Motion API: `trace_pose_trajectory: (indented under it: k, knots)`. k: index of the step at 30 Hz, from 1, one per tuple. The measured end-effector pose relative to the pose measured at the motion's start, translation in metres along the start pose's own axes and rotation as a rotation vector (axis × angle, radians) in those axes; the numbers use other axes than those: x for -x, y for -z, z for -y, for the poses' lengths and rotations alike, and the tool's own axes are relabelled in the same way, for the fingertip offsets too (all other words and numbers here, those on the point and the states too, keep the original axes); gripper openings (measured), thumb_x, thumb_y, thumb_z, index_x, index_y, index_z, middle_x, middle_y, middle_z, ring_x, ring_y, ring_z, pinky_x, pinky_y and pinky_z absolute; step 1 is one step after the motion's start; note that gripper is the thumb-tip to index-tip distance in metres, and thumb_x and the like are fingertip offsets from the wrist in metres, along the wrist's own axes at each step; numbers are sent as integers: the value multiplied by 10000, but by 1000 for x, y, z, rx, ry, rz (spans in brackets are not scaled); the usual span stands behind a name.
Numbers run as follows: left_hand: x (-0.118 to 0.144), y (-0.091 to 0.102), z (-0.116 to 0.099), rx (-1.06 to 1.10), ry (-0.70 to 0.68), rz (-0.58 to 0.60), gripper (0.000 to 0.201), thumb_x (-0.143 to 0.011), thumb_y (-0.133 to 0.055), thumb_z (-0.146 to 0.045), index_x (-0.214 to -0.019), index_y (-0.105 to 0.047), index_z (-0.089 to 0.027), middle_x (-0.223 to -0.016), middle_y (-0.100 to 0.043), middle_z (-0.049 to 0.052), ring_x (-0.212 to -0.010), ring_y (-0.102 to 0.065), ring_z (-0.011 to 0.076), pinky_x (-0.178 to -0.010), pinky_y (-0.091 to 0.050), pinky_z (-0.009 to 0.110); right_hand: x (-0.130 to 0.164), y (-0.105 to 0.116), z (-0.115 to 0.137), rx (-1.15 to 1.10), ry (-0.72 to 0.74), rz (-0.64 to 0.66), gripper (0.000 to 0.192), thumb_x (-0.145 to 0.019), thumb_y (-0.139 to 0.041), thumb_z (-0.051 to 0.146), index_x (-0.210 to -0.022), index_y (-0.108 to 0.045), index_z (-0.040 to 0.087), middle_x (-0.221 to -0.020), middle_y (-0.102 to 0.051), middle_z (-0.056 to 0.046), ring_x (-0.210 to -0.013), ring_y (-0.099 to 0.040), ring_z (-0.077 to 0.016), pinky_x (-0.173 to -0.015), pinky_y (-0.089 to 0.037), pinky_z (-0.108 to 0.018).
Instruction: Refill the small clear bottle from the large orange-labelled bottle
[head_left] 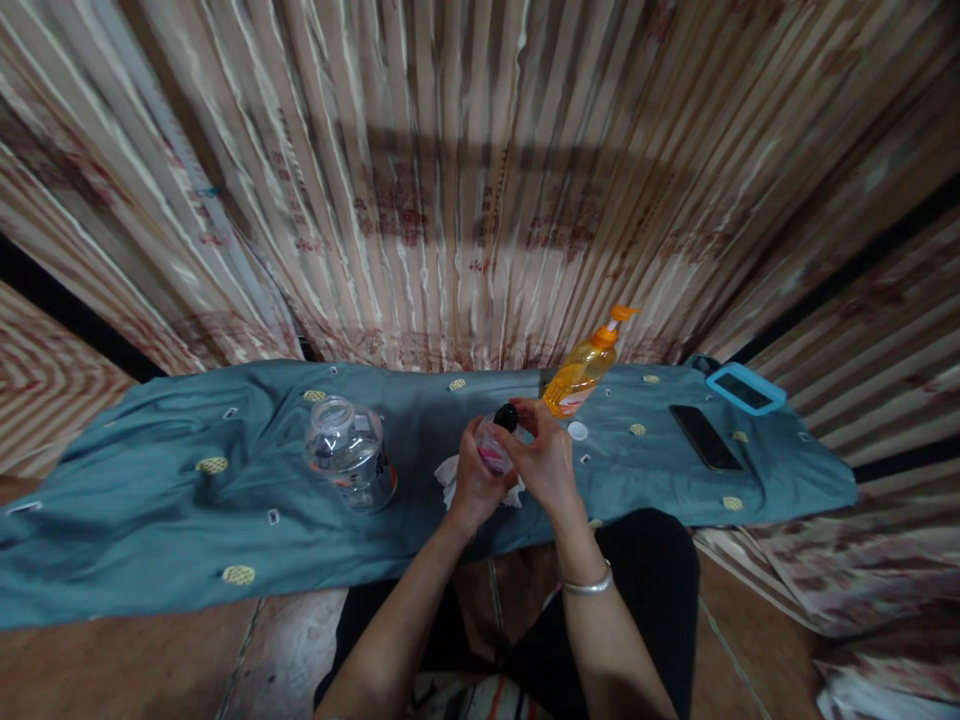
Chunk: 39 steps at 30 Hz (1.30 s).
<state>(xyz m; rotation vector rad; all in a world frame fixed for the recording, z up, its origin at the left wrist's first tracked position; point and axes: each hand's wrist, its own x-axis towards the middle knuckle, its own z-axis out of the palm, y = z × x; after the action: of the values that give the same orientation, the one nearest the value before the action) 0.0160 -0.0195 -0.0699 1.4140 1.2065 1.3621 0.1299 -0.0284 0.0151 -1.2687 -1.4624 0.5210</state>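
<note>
My left hand (474,473) is wrapped round a small clear bottle (491,455) with a pink label and a black top (507,416). The fingers of my right hand (541,452) are closed at the black top, on the bottle's right side. Beneath my hands a crumpled white tissue (448,478) shows at both sides. A large clear plastic jar (351,455) without a lid stands to the left. Behind my right hand, an orange pump bottle (581,375) of yellow liquid stands beside a small white disc (577,430).
A black phone (705,437) lies to the right on the blue-green cloth (270,440). Past it, at the far right, is a light-blue framed device (746,388). A pleated curtain (450,200) hangs right behind the table.
</note>
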Motion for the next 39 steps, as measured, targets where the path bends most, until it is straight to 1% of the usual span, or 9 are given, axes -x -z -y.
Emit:
trace_pose_trajectory:
  k: [5, 8, 12, 16, 19, 25, 34, 36, 39]
  knots:
    - [1, 0, 1, 3, 2, -3, 1031, -591, -990, -348, -1466, -465, -202, -1446, -633, 185, -1356, -664, 383, -1178, -524, 568, 2, 2, 1, -68, 60, 87, 518, -1003, -711, 586, -1342, -667, 197, -1319, -714, -112, -1229, -699, -270, -1104, -560, -544]
    - [0, 0, 1, 5, 0, 6, 1052, -586, -998, -367, -1472, -457, -199, -1460, -627, 193, -1380, -648, 390, -1196, -507, 575, 1, -1, -1, -52, 21, 33, 561, -952, -780, 583, -1332, -657, 189, -1274, -717, -105, -1177, -711, -269, -1056, -588, -530]
    - [0, 0, 2, 1, 9, 6, 1051, -579, -996, -362, -1467, -454, -211, -1455, -633, 184, -1367, -656, 380, -1190, -512, 574, 0, -4, -5, -30, -27, -7, 496, -941, -803, 559, -1237, -680, 180, -1171, -728, -79, -1076, -726, -244, -1003, -608, -502]
    - [0, -1, 4, -7, -18, -4, 1028, -578, -987, -327, -1459, -469, -221, -1455, -634, 171, -1341, -672, 372, -1166, -536, 550, 1, -1, -6, -82, 30, 74, 513, -995, -722, 588, -1319, -673, 193, -1293, -718, -107, -1206, -706, -268, -1095, -567, -543]
    - [0, -2, 4, -3, -35, -18, 1014, -586, -982, -334, -1457, -476, -217, -1437, -642, 169, -1344, -670, 380, -1170, -533, 555, 1, -1, -5, -85, 40, 65, 569, -985, -728, 603, -1374, -643, 197, -1332, -703, -118, -1238, -694, -278, -1094, -570, -542]
    - [0, 0, 2, 3, 2, 11, 1043, -586, -988, -360, -1473, -460, -208, -1448, -641, 179, -1355, -665, 381, -1173, -532, 559, -2, -3, -1, 17, -32, -46, 470, -942, -796, 567, -1184, -684, 179, -1222, -724, -92, -1092, -719, -243, -1006, -602, -498]
    - [0, -3, 5, -5, -34, -17, 955, -622, -909, -250, -1467, -465, -215, -1453, -640, 165, -1359, -666, 370, -1162, -550, 537, -4, 10, 5, -26, 88, 155, 548, -1048, -594, 649, -1359, -663, 203, -1311, -718, -116, -1215, -700, -262, -1100, -554, -531]
    - [0, -3, 5, -5, -35, -19, 949, -618, -910, -250, -1458, -471, -210, -1453, -640, 169, -1365, -660, 376, -1176, -536, 550, -4, 10, 4, -13, 83, 152, 593, -1017, -637, 665, -1391, -644, 205, -1369, -698, -128, -1261, -685, -278, -1107, -551, -539]
    - [0, -2, 5, 6, -20, -7, 1005, -590, -959, -306, -1459, -467, -200, -1466, -628, 184, -1384, -645, 395, -1202, -506, 580, -4, 7, 3, 51, 37, 61, 662, -912, -786, 653, -1362, -642, 188, -1350, -695, -131, -1262, -676, -302, -1093, -552, -559]
